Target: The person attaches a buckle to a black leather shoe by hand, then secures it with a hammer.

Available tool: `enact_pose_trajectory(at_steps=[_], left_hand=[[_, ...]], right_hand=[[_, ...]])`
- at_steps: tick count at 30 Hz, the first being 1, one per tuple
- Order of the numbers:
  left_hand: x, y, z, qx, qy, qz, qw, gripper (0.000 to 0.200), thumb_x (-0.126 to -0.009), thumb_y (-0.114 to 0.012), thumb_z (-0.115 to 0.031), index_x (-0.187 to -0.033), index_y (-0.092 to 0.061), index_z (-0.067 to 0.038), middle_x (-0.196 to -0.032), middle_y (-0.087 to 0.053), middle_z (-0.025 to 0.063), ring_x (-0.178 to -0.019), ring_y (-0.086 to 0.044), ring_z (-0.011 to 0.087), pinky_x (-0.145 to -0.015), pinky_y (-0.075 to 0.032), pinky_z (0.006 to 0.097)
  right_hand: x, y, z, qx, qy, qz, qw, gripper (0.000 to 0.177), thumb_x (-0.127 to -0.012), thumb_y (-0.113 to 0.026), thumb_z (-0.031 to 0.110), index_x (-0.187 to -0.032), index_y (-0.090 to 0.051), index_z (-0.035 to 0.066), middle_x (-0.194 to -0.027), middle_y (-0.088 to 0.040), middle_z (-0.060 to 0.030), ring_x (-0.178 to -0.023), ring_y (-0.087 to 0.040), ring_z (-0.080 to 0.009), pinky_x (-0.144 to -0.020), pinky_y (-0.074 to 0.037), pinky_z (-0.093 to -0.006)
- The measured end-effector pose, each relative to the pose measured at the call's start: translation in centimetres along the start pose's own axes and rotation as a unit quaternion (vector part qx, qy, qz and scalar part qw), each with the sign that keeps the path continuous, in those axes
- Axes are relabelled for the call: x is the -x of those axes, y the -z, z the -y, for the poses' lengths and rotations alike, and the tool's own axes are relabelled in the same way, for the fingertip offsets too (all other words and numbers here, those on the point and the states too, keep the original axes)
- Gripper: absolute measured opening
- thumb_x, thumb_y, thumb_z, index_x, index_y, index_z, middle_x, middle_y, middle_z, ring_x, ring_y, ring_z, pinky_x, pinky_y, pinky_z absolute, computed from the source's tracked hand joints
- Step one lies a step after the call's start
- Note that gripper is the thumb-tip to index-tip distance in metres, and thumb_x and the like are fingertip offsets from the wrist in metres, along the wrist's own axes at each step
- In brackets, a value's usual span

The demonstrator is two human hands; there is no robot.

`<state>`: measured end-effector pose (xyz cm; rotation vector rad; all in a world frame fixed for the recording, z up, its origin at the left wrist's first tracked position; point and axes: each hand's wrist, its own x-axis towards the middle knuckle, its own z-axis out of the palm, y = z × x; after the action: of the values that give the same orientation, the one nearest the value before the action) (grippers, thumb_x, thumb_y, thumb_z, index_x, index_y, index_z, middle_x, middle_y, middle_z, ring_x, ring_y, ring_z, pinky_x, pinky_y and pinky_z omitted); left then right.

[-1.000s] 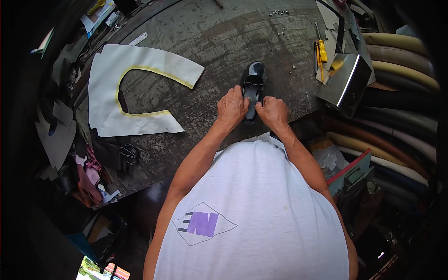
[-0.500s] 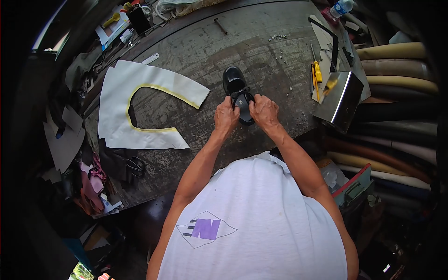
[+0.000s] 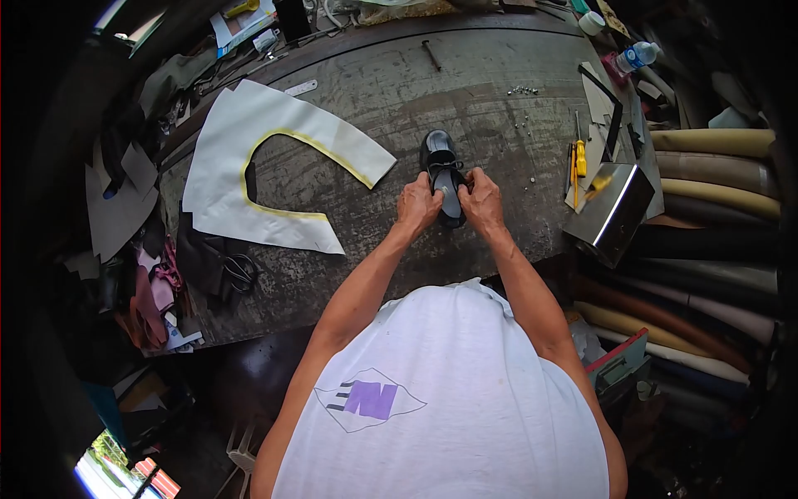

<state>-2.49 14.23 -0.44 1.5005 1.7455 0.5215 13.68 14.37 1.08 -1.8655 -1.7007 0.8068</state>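
A black lace-up shoe (image 3: pixel 438 150) rests on the worn dark workbench (image 3: pixel 366 224), toe pointing away from me. My left hand (image 3: pixel 418 203) grips its left side, thumb near the opening, the other fingers curled. On the opposite side, my right hand (image 3: pixel 482 200) holds the edge by the laces with its fingers bent around it. The grey insole shows between both hands. Left of the shoe lies a white U-shaped sheet (image 3: pixel 218 179) with a yellow line along its inner edge.
Scissors (image 3: pixel 241 270) and dark scraps lie at the bench's left edge. To the right are a yellow-handled screwdriver (image 3: pixel 580 158), a shiny metal box (image 3: pixel 613 214) and small metal bits (image 3: pixel 524 90). A water bottle (image 3: pixel 638 56) stands behind, and material rolls (image 3: pixel 711 141) are stacked beyond.
The camera view has shifted, so the bench appears moved slightly right. The shoe's opening looks wider and shows more insole between my hands; both hands still hold it.
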Motion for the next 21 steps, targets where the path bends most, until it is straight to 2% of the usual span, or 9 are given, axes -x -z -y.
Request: enact_pose_trajectory(at_steps=[2, 5, 8, 10, 12, 14, 16, 18, 21], left_hand=[[0.0, -0.3, 0.1, 0.005, 0.006, -0.012, 1.0, 0.032, -0.081, -0.065, -0.026, -0.094, -0.058, 0.002, -0.084, -0.067, 0.0268, -0.085, -0.067, 0.0452, -0.075, -0.052, 0.0509], [-0.1, -0.5, 0.2, 0.006, 0.013, -0.013, 1.0, 0.032, -0.081, -0.065, -0.026, -0.095, -0.058, 0.002, -0.085, -0.068, 0.0259, -0.086, -0.068, 0.0445, -0.076, -0.052, 0.051], [0.0, 0.0, -0.6, -0.007, 0.042, 0.015, 0.999, 0.037, -0.083, -0.065, -0.029, -0.104, -0.058, 0.001, -0.096, -0.07, 0.0279, -0.094, -0.068, 0.047, -0.083, -0.054, 0.0541], [0.1, -0.8, -1.0, 0.0, 0.04, 0.001, 0.999, 0.038, -0.083, -0.067, -0.031, -0.101, -0.058, 0.001, -0.092, -0.07, 0.0247, -0.092, -0.068, 0.0441, -0.08, -0.053, 0.0518], [0.1, -0.9, -0.2, 0.003, 0.055, -0.023, 0.998, 0.04, -0.084, -0.069, -0.035, -0.101, -0.059, 0.001, -0.093, -0.07, 0.0228, -0.093, -0.068, 0.0425, -0.081, -0.053, 0.0506], [-0.1, -2.3, 0.5, 0.004, 0.059, -0.042, 0.997, 0.045, -0.086, -0.069, -0.04, -0.104, -0.06, 0.0, -0.097, -0.07, 0.0225, -0.097, -0.068, 0.0427, -0.085, -0.052, 0.0511], [0.6, -1.1, -0.5, 0.007, 0.088, -0.042, 0.995, 0.047, -0.089, -0.067, -0.044, -0.104, -0.061, 0.0, -0.103, -0.069, 0.0232, -0.103, -0.066, 0.0417, -0.087, -0.051, 0.0512], [1.9, -0.6, 0.3, 0.038, 0.085, -0.051, 0.994, 0.046, -0.092, -0.064, -0.045, -0.102, -0.061, 0.0, -0.104, -0.068, 0.0226, -0.103, -0.066, 0.0409, -0.087, -0.051, 0.0504], [6.6, 1.5, 2.1, 0.098, 0.069, -0.102, 0.988, 0.042, -0.095, -0.061, -0.042, -0.096, -0.062, 0.0, -0.099, -0.067, 0.0194, -0.096, -0.065, 0.0386, -0.083, -0.051, 0.0483]], right_hand=[[-0.2, -0.3, -0.3, 0.007, 0.001, 0.009, 1.0, 0.024, -0.083, -0.066, 0.015, -0.1, -0.056, 0.002, -0.094, -0.065, -0.0208, -0.09, -0.065, -0.0434, -0.079, -0.051, -0.0504], [-0.2, 0.1, -0.1, 0.035, 0.042, -0.005, 0.998, 0.025, -0.084, -0.07, 0.018, -0.097, -0.059, -0.001, -0.084, -0.065, -0.0184, -0.077, -0.066, -0.036, -0.07, -0.052, -0.0442], [-0.9, 0.6, -0.4, 0.037, 0.044, 0.024, 0.998, 0.032, -0.086, -0.074, 0.027, -0.096, -0.061, -0.001, -0.083, -0.066, -0.0182, -0.078, -0.067, -0.0348, -0.07, -0.052, -0.0427], [-1.4, 1.7, -0.1, 0.013, 0.012, 0.079, 0.997, 0.039, -0.087, -0.073, 0.035, -0.098, -0.062, 0.0, -0.089, -0.069, -0.0201, -0.085, -0.068, -0.0391, -0.076, -0.053, -0.0455], [-1.7, 2.4, -0.6, -0.029, 0.007, 0.095, 0.995, 0.042, -0.089, -0.073, 0.038, -0.098, -0.066, -0.002, -0.086, -0.071, -0.02, -0.081, -0.07, -0.0348, -0.073, -0.053, -0.0414], [-1.2, 4.2, -0.2, -0.058, 0.008, 0.091, 0.994, 0.041, -0.095, -0.068, 0.036, -0.101, -0.066, -0.004, -0.084, -0.071, -0.0156, -0.076, -0.067, -0.0235, -0.071, -0.052, -0.0365], [-1.0, 5.0, -2.1, -0.101, -0.001, 0.065, 0.993, 0.032, -0.095, -0.069, 0.029, -0.102, -0.066, -0.002, -0.079, -0.066, -0.0064, -0.071, -0.061, -0.0163, -0.068, -0.051, -0.033], [-0.1, 6.4, -2.1, -0.092, 0.078, 0.023, 0.992, 0.023, -0.095, -0.068, 0.021, -0.102, -0.066, -0.001, -0.077, -0.062, -0.0016, -0.069, -0.057, -0.0117, -0.065, -0.048, -0.0286], [2.0, 8.3, 1.2, -0.169, 0.047, 0.121, 0.977, 0.016, -0.094, -0.068, 0.012, -0.103, -0.066, -0.001, -0.076, -0.06, 0.001, -0.069, -0.055, -0.0083, -0.064, -0.046, -0.0239]])
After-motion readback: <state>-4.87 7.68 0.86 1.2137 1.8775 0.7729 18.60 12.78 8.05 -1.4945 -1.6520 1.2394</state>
